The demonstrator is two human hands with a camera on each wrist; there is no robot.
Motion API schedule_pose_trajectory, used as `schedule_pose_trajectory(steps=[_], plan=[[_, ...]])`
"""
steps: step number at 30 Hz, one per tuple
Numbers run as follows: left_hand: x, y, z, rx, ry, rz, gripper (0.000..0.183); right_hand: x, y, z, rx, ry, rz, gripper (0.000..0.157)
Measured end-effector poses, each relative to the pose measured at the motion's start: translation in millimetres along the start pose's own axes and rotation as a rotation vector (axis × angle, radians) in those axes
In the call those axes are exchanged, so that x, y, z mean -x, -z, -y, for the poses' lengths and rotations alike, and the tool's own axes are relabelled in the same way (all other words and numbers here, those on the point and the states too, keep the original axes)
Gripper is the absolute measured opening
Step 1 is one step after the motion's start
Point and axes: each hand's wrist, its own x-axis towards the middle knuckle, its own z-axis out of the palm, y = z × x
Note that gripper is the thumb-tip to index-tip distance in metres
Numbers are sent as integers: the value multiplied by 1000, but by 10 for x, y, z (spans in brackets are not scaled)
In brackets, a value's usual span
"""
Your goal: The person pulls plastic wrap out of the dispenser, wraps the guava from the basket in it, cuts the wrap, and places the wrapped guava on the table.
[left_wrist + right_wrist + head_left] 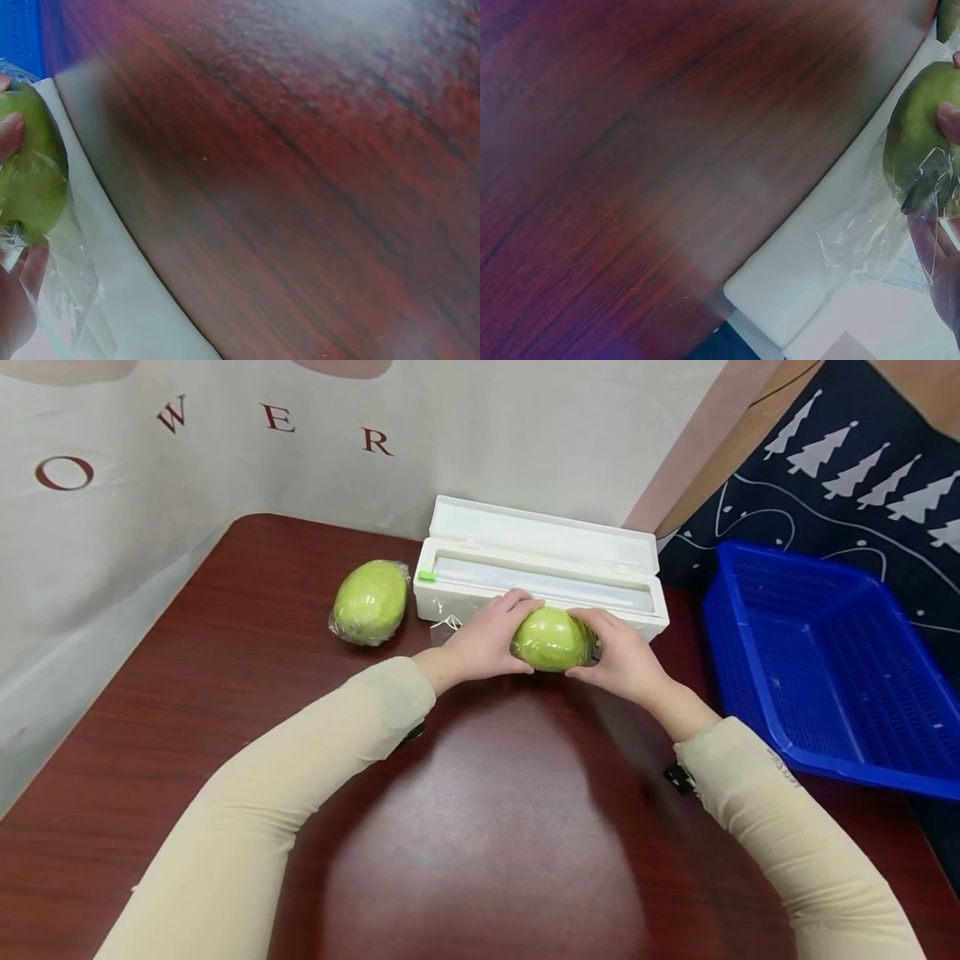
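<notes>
Left grip and right grip hold one green fruit between them, a hand at each side, fingers curved about its far part and thumbs toward the near one. Both arms reach well forward over the reddish-brown bench, cream sleeves angled inward so the wrists converge on the fruit. It's rounded and yellowish green, its upper surface shining under the light, and clear film trails off it in loose, crinkled folds. From where I stand it sits right before the near wall of a white box, lid tipped back; whether its underside touches the bench I cannot tell. Off to the left, a second green fruit rests in its own film, and a blue basket stands to the right.
</notes>
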Motion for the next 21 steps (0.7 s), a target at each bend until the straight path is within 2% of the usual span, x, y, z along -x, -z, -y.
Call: schedule_pose_trajectory(steps=[7, 11, 16, 21], plan=[[-10, -15, 10, -6, -13, -18, 85, -19, 21, -8, 7, 14, 17, 75], [0, 15, 2, -110, -28, -37, 86, -36, 36, 2, 18, 10, 30, 75], [19, 26, -4, -275, -9, -60, 89, -57, 49, 23, 36, 8, 50, 76], [37, 20, -4, -294, 27, -77, 87, -75, 64, 51, 56, 6, 66, 75]])
